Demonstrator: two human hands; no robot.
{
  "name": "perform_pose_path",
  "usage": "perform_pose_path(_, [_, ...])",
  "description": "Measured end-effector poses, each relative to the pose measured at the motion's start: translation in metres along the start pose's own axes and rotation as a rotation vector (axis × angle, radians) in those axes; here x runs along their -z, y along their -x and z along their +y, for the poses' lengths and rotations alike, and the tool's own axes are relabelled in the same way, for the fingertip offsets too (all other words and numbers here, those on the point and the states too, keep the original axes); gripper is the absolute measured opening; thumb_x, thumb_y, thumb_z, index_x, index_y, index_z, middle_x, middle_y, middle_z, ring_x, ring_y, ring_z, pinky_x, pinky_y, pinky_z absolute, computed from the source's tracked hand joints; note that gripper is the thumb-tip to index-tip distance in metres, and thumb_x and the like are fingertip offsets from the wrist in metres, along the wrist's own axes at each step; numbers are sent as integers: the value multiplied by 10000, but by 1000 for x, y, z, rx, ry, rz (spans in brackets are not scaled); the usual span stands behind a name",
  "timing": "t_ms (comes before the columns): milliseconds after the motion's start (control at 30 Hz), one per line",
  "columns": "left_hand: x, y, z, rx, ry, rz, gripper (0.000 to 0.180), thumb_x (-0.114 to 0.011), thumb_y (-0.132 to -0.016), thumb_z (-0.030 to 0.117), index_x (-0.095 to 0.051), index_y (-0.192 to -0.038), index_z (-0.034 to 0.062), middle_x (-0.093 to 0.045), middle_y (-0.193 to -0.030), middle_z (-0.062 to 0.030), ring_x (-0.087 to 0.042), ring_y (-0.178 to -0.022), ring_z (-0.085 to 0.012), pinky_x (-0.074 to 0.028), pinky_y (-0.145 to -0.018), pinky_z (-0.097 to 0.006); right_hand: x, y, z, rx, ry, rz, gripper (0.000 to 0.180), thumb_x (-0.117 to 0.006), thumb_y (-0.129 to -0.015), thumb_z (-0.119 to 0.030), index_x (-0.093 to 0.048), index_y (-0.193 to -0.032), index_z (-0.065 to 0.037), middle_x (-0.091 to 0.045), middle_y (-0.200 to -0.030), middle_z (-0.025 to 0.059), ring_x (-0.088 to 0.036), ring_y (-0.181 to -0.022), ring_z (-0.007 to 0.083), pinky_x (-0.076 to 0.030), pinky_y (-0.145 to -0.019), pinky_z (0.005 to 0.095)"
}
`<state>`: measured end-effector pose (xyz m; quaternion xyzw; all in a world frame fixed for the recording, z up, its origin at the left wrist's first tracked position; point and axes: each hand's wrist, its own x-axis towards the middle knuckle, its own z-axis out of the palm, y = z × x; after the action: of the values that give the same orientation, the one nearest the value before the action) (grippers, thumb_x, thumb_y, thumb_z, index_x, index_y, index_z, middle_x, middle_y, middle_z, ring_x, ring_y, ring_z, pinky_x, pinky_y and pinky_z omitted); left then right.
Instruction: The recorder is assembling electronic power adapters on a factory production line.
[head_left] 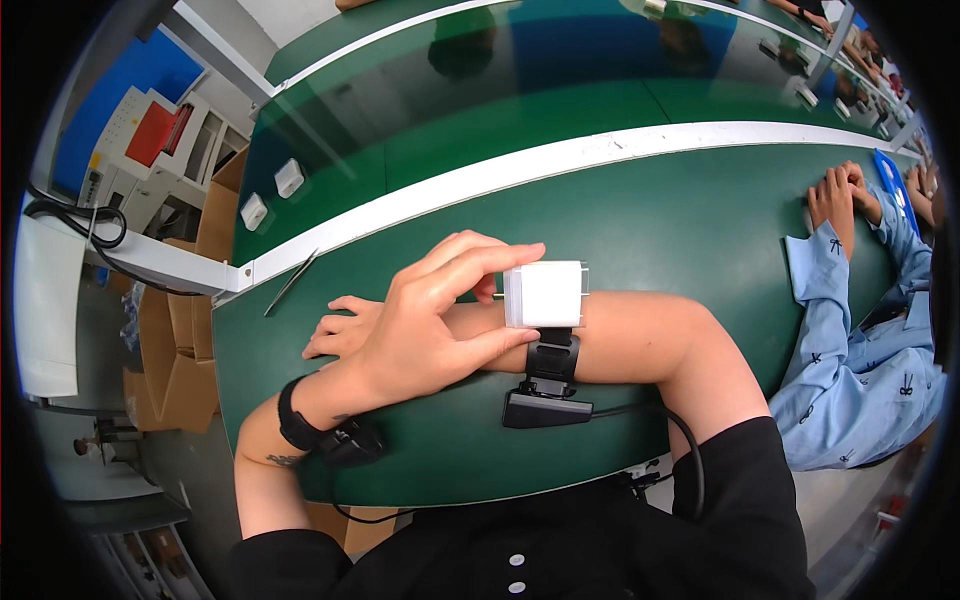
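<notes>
My left hand (pixel 425 310) reaches across my right forearm. Its thumb and index finger close on the lower and upper edges of a white square block with clear sides (pixel 550 295). This block sits over the black strap (pixel 553 357) on my right forearm; whether it is fixed there, I cannot tell. A dark grey module (pixel 547 410) with a cable hangs below the strap. Partly hidden behind my left hand, my right hand (pixel 342 325) lies on the green table (pixel 640 240), fingers spread, holding nothing. My left wrist wears a black band (pixel 297 415) with a black device.
Metal tweezers (pixel 291 283) lie at the table's left edge. A white rail (pixel 480 172) crosses behind, with two small white blocks (pixel 289 178) beyond it. To the right, a co-worker's hands (pixel 836 200) rest near a blue tray (pixel 895 185). Cardboard boxes (pixel 180 380) stand at left.
</notes>
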<state>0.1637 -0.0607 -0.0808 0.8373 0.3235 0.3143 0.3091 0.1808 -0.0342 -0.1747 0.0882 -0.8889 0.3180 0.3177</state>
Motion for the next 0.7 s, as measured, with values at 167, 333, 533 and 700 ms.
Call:
perform_pose_path(167, [-4,11,-9,70,358,110,549,-774,-757,75,-548,-1246,-27,-554,-1154,-123,-561,-881,-131,-488,-724,-257,-4,-11,4,71,317,-99,613,-651,-769,-449,-512,-1272,-129,-435,-1377,76,-357,-1301,233,-206,-1106,513])
perform_pose_path(333, [10,3,-26,394,1117,63,489,-398,-1010,366,-511,-1222,-59,-615,-1067,-175,-541,-833,-130,-483,-796,-298,4,1,-2,-82,25,-216,615,-552,-854,-468,-459,-1345,-110,-386,-1421,94,-303,-1342,238,-164,-1139,492])
perform_pose_path(533, [12,4,-29,459,1224,103,529,-237,-1041,398,-527,-1152,-30,-636,-985,-189,-536,-742,-142,-491,-755,-306,6,-5,-4,-127,-17,-244,664,-507,-872,-492,-381,-1415,-131,-342,-1462,77,-266,-1363,235,-123,-1155,496])
perform_pose_path(700, [12,4,-30,458,1249,87,538,-234,-1039,418,-540,-1128,-16,-634,-958,-178,-539,-747,-136,-490,-745,-304,6,-4,-4,-92,23,-239,653,-506,-873,-491,-389,-1406,-132,-346,-1458,76,-282,-1352,233,-134,-1151,500])
